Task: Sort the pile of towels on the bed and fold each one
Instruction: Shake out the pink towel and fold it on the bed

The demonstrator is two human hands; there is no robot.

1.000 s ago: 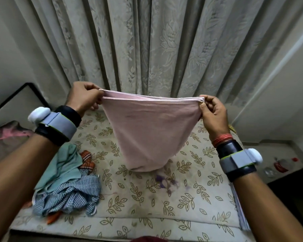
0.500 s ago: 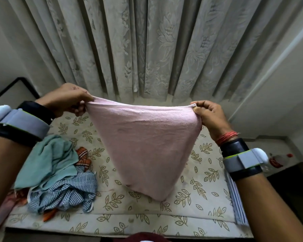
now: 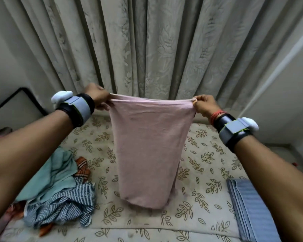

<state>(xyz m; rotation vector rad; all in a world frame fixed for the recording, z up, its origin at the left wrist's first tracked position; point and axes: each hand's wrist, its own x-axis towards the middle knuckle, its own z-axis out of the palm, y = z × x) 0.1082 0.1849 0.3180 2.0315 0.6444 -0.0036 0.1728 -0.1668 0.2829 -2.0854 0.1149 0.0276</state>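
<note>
A pink towel (image 3: 149, 147), doubled over, hangs in the air above the bed (image 3: 206, 173). My left hand (image 3: 98, 97) pinches its top left corner and my right hand (image 3: 205, 105) pinches its top right corner, so the top edge is stretched between them. The towel's lower fold hangs just above or on the sheet; I cannot tell which. A pile of unfolded towels (image 3: 58, 198) lies at the bed's near left: a teal one on top, a blue-striped one below, an orange checked one behind.
A folded grey-blue towel (image 3: 248, 206) lies at the bed's near right edge. Heavy patterned curtains (image 3: 147, 49) hang right behind the bed. A black-framed headboard (image 3: 13, 100) stands at the far left. The leaf-print sheet shows between the pile and the folded towel.
Both hands have moved farther out from me and a little apart. The pink towel now hangs longer and narrower, its bottom lower over the bed. The view has tilted down.
</note>
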